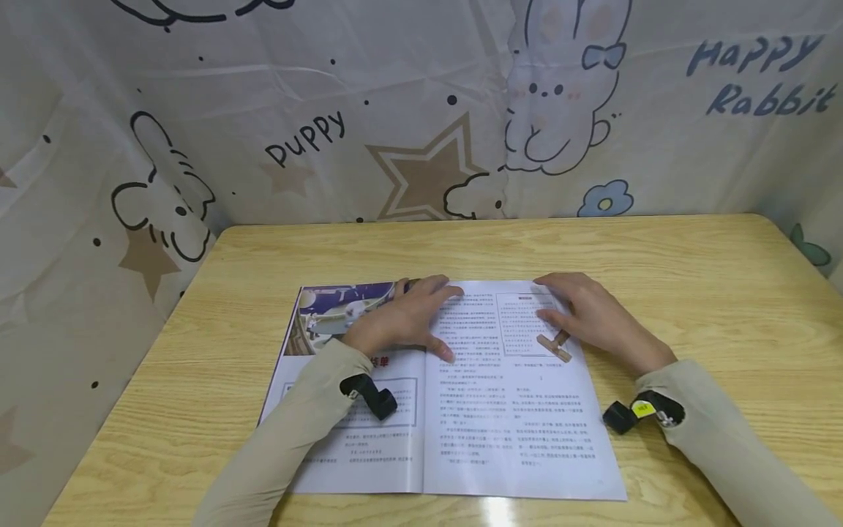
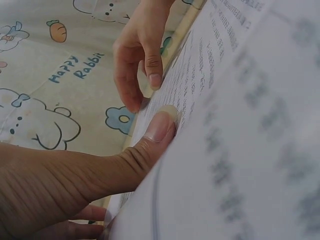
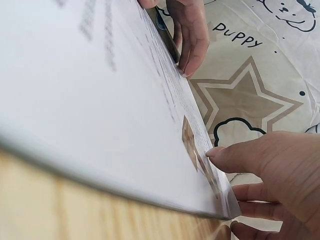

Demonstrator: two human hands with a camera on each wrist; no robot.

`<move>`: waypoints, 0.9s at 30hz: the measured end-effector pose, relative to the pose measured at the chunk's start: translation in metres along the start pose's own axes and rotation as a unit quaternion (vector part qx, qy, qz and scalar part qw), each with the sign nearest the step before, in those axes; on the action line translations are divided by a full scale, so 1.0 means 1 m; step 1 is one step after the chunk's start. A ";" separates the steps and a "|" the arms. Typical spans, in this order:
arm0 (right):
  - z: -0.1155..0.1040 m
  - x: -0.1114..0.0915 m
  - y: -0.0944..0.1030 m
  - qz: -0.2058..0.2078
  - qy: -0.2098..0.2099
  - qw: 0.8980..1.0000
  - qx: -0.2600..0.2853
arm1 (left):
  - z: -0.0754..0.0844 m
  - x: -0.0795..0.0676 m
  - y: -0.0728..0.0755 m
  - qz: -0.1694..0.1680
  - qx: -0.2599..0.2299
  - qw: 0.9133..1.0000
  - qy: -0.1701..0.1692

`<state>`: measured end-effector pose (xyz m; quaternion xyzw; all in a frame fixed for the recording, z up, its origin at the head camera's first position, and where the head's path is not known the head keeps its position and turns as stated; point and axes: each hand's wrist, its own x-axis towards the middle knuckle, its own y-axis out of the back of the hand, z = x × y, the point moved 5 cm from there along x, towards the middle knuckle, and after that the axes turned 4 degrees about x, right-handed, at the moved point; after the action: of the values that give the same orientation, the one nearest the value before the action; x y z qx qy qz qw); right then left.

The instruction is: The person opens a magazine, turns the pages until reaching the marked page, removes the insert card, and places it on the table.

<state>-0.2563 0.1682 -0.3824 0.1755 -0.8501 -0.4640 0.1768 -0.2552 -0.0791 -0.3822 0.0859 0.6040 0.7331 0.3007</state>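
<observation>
An open magazine (image 1: 461,432) lies on the table, printed text on both pages and a purple picture at the top of its left page. My left hand (image 1: 411,315) rests across the upper middle by the fold, fingers spread toward the top edge. Its thumb (image 2: 160,127) lies on the right page. At the upper right corner is my right hand (image 1: 586,311), with its thumb (image 3: 227,155) over the page and its fingers reaching past the edge. Beneath that thumb a brown T-shaped picture (image 1: 553,348) is printed on the page.
The light wooden table (image 1: 691,278) extends around the magazine on all sides. Behind it hangs a pale cloth (image 1: 296,95) printed with stars and cartoon animals. Black wrist cameras sit on both sleeves, the right one (image 1: 622,417) beside the magazine's right edge.
</observation>
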 end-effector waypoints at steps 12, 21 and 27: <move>0.001 0.001 0.000 -0.013 -0.012 1.000 0.002 | -0.003 0.000 0.000 -0.010 -0.004 1.000 0.004; 0.002 0.000 -0.001 -0.011 -0.010 1.000 0.003 | -0.005 0.001 -0.003 -0.016 -0.009 1.000 0.019; 0.002 -0.001 -0.003 -0.012 -0.011 1.000 -0.004 | -0.005 -0.001 -0.003 -0.015 -0.015 1.000 0.019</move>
<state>-0.2565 0.1685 -0.3865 0.1796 -0.8479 -0.4716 0.1627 -0.2558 -0.0832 -0.3861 0.0585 0.6000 0.7387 0.3015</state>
